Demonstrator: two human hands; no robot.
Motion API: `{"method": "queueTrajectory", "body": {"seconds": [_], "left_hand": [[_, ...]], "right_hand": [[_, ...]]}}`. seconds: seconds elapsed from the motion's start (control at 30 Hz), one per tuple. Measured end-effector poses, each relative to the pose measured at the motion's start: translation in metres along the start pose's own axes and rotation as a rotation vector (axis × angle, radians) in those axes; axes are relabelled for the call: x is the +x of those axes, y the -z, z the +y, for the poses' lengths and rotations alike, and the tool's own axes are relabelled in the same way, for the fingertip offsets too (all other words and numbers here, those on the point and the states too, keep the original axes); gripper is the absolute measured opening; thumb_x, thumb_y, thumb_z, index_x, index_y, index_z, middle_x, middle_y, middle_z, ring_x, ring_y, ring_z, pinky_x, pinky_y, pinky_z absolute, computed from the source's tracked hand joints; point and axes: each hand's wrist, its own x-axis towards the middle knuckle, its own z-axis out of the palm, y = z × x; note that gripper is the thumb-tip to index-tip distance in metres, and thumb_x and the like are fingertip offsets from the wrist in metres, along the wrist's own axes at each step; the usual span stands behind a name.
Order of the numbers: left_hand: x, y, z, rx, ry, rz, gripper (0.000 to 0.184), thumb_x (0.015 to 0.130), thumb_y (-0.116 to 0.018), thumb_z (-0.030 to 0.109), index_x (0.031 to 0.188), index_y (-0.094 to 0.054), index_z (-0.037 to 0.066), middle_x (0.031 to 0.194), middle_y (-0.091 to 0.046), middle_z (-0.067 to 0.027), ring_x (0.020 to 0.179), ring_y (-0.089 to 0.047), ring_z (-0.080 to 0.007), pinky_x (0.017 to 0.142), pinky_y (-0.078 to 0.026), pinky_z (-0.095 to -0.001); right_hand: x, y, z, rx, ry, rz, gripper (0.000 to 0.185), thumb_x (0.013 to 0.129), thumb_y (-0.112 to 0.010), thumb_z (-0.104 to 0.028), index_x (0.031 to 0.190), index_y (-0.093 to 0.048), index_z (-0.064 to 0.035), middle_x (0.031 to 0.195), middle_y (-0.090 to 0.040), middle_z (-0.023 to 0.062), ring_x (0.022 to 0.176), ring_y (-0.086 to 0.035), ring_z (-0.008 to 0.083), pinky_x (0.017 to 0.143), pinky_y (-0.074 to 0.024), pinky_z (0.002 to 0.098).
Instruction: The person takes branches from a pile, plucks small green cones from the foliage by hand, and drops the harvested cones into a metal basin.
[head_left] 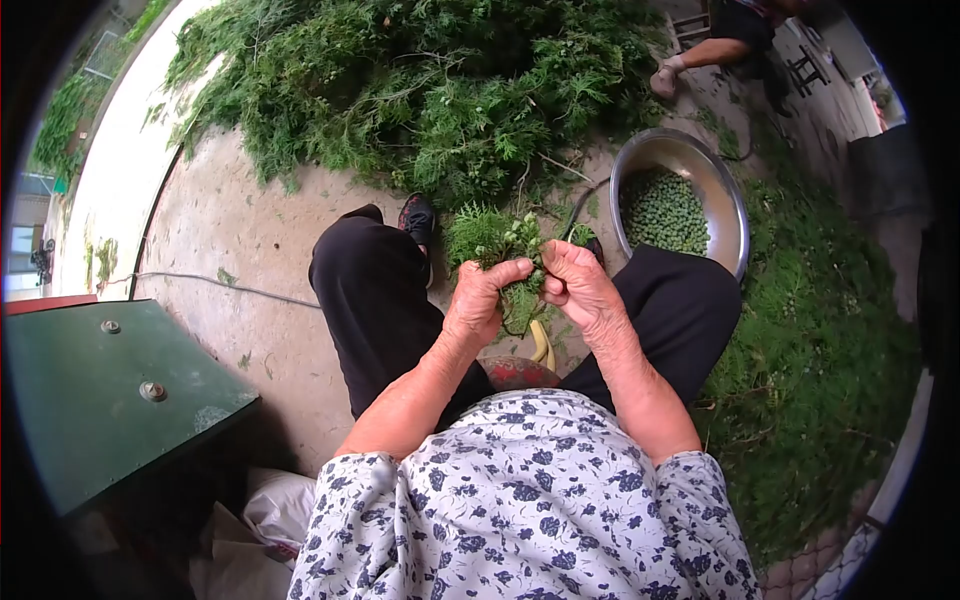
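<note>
Between my knees, my left hand (pixel 482 300) is closed round a green leafy sprig (pixel 478 232) that carries small pale green cones. My right hand (pixel 583 287) touches the right side of the sprig with thumb and fingers pinched together; whatever lies between those fingertips is too small to make out. Beyond my right knee stands a wide metal bowl (pixel 728 190), tilted in view, with many small round green cones (pixel 664 212) inside it.
A large heap of cut green branches (pixel 400 90) lies ahead, and more greenery (pixel 810 370) spreads along the right. A green box-like surface (pixel 120 385) stands at the left. A cable (pixel 235 287) crosses the concrete. Another person's leg (pixel 705 55) shows at the top right.
</note>
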Motion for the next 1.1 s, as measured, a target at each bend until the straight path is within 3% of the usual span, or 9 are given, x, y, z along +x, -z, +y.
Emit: {"method": "queueTrajectory", "body": {"seconds": [0.13,0.27,0.4,0.57,0.67,0.8,0.87,1.03,1.1], "left_hand": [[0.002,0.004,-0.003,-0.029,0.003,0.005,0.021,0.072,-0.065,0.001,0.093,-0.060,-0.001,0.084,-0.063,-0.0049,0.072,-0.061,-0.0154,0.066,-0.051,-0.0301],[0.005,0.007,-0.004,-0.078,0.009,0.057,0.020,0.074,-0.066,0.004,0.093,-0.060,0.000,0.083,-0.063,-0.0047,0.071,-0.061,-0.0153,0.064,-0.051,-0.0297],[0.002,0.001,-0.002,-0.054,-0.032,0.048,0.020,0.075,-0.066,0.007,0.093,-0.060,0.001,0.082,-0.063,-0.0043,0.069,-0.060,-0.0139,0.057,-0.047,-0.0270],[0.001,0.002,-0.004,0.034,-0.110,0.101,0.020,0.074,-0.067,0.008,0.092,-0.060,0.002,0.081,-0.063,-0.0037,0.067,-0.059,-0.0128,0.053,-0.045,-0.0261],[0.001,0.001,-0.004,0.032,-0.117,0.119,0.020,0.074,-0.067,0.007,0.091,-0.060,0.001,0.080,-0.062,-0.0031,0.067,-0.059,-0.0127,0.055,-0.046,-0.0263],[0.001,0.000,-0.004,0.028,-0.078,0.115,0.018,0.073,-0.067,0.008,0.090,-0.061,0.004,0.079,-0.062,-0.0016,0.067,-0.058,-0.0112,0.052,-0.043,-0.0252],[0.002,0.002,-0.006,0.008,-0.077,0.098,0.017,0.073,-0.067,0.010,0.089,-0.062,0.005,0.079,-0.062,-0.0009,0.067,-0.058,-0.0103,0.051,-0.040,-0.0243],[-0.001,0.007,0.000,-0.055,0.054,0.134,0.015,0.073,-0.066,0.015,0.085,-0.063,0.006,0.077,-0.062,0.0000,0.066,-0.057,-0.0082,0.047,-0.032,-0.0206],[0.005,0.012,-0.002,-0.078,0.075,0.097,0.016,0.073,-0.065,0.013,0.086,-0.062,0.005,0.077,-0.063,-0.0024,0.066,-0.059,-0.0112,0.046,-0.036,-0.0206]], "right_hand": [[-0.004,-0.013,-0.001,-0.153,0.069,0.097,0.015,0.087,-0.059,-0.023,0.088,-0.055,-0.0091,0.073,-0.050,-0.0051,0.055,-0.047,0.0047,0.044,-0.0339,0.0166],[-0.002,-0.031,0.000,-0.116,0.103,0.132,0.019,0.088,-0.058,-0.027,0.093,-0.054,-0.0094,0.079,-0.049,-0.0025,0.061,-0.050,0.0072,0.045,-0.0361,0.0169],[-0.001,-0.028,0.003,0.003,0.093,0.137,0.020,0.086,-0.060,-0.026,0.095,-0.054,-0.0081,0.077,-0.050,-0.0030,0.060,-0.051,0.0067,0.045,-0.0375,0.0172],[-0.002,-0.028,0.002,-0.249,0.207,0.234,0.024,0.082,-0.065,-0.023,0.095,-0.055,-0.0054,0.074,-0.055,-0.0028,0.058,-0.051,0.0054,0.045,-0.0383,0.0170],[-0.003,-0.040,0.004,-0.224,0.252,0.262,0.023,0.082,-0.065,-0.024,0.093,-0.056,-0.0050,0.075,-0.055,-0.0024,0.058,-0.052,0.0054,0.045,-0.0383,0.0168],[0.005,-0.031,0.015,-0.199,0.303,0.255,0.022,0.084,-0.063,-0.023,0.093,-0.056,-0.0046,0.076,-0.055,-0.0018,0.059,-0.052,0.0068,0.047,-0.0391,0.0179],[0.005,-0.030,0.013,0.002,0.226,0.234,0.019,0.085,-0.061,-0.021,0.093,-0.056,-0.0044,0.075,-0.055,-0.0010,0.059,-0.052,0.0088,0.049,-0.0399,0.0196],[0.001,-0.032,0.003,0.030,0.165,0.122,0.019,0.087,-0.058,-0.018,0.099,-0.056,-0.0034,0.079,-0.055,0.0001,0.064,-0.052,0.0100,0.051,-0.0401,0.0211],[-0.001,-0.034,0.000,0.044,0.146,0.071,0.020,0.088,-0.057,-0.017,0.101,-0.056,-0.0029,0.081,-0.055,0.0002,0.065,-0.052,0.0098,0.052,-0.0400,0.0212]]}}
